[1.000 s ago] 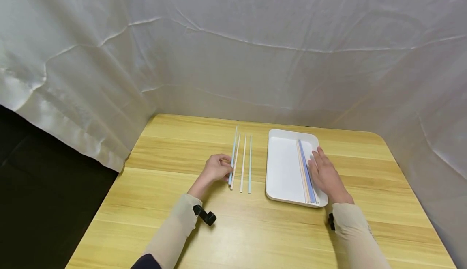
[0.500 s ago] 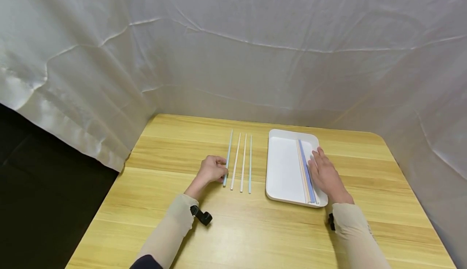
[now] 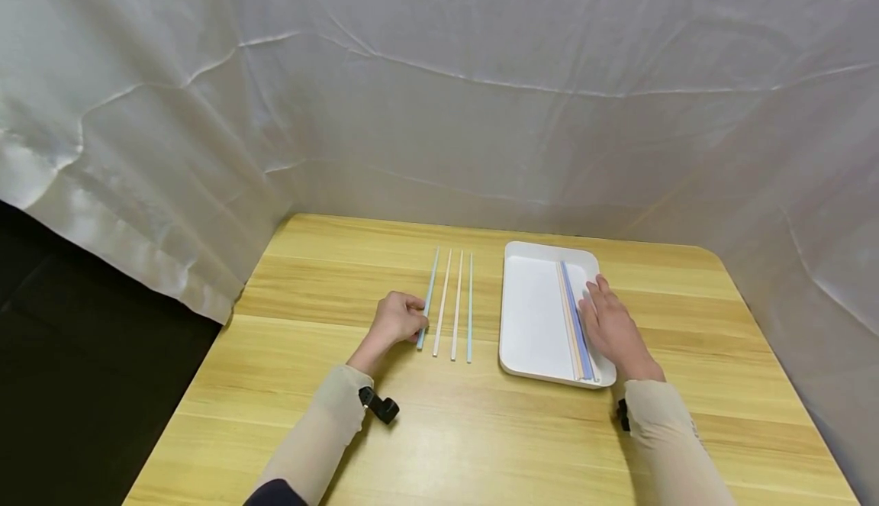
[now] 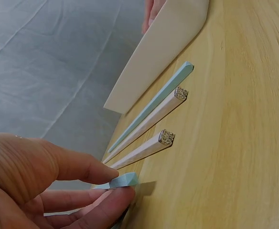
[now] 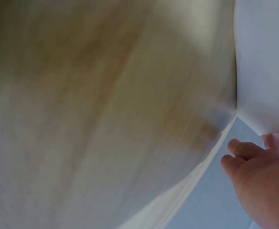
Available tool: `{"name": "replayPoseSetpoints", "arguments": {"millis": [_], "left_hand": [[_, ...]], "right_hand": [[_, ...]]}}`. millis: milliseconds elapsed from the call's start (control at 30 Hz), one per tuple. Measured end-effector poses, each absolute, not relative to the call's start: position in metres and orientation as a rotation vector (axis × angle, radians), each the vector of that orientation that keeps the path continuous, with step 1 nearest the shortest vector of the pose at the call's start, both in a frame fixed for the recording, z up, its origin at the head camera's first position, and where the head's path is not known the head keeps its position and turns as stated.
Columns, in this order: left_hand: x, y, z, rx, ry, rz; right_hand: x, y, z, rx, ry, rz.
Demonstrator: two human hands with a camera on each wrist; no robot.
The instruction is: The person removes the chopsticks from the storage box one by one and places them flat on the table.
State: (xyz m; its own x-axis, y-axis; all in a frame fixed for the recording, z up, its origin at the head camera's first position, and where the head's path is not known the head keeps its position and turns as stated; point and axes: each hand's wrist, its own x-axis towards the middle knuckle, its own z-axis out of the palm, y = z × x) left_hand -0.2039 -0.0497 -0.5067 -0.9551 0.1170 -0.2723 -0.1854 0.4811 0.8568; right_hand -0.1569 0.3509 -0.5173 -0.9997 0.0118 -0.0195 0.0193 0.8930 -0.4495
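My left hand (image 3: 398, 317) pinches a light blue chopstick (image 3: 431, 283) near its thick end, between thumb and fingers. In the left wrist view that chopstick's blunt end (image 4: 125, 180) pokes out past the fingertips, beside its shadow on the wood. To its right lie two pale pinkish-white chopsticks (image 3: 443, 304) and another light blue chopstick (image 3: 470, 307), roughly parallel and spaced apart. My right hand (image 3: 616, 330) rests at the right rim of a white tray (image 3: 532, 315), fingers extended over the edge. Inside the tray, blue-violet chopsticks (image 3: 575, 319) lie against pale orange ones (image 3: 568, 323).
The wood-grain table (image 3: 439, 437) carries everything. Grey-white curtains (image 3: 481, 109) hang along its back and sides. A dark area (image 3: 82, 353) lies beyond the left edge. In the right wrist view, the tray's outer wall (image 5: 266, 62) shows close by.
The left hand has shifted left and slightly nearer with the light blue chopstick, widening its gap from the pale one. During the last half second it barely moves. The right hand stays at the tray.
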Motion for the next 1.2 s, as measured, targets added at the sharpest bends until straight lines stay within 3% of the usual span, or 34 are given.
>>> {"name": "replayPoseSetpoints", "arguments": {"millis": [800,1200], "left_hand": [[-0.204,-0.050,-0.503,-0.085,2.368,1.518],[-0.208,-0.030,-0.491,0.063,2.198,1.637]], "right_hand": [[-0.158,0.351,-0.519,0.069,3.004,-0.715],[-0.159,0.352,-0.520,0.049,3.022,-0.717]]}}
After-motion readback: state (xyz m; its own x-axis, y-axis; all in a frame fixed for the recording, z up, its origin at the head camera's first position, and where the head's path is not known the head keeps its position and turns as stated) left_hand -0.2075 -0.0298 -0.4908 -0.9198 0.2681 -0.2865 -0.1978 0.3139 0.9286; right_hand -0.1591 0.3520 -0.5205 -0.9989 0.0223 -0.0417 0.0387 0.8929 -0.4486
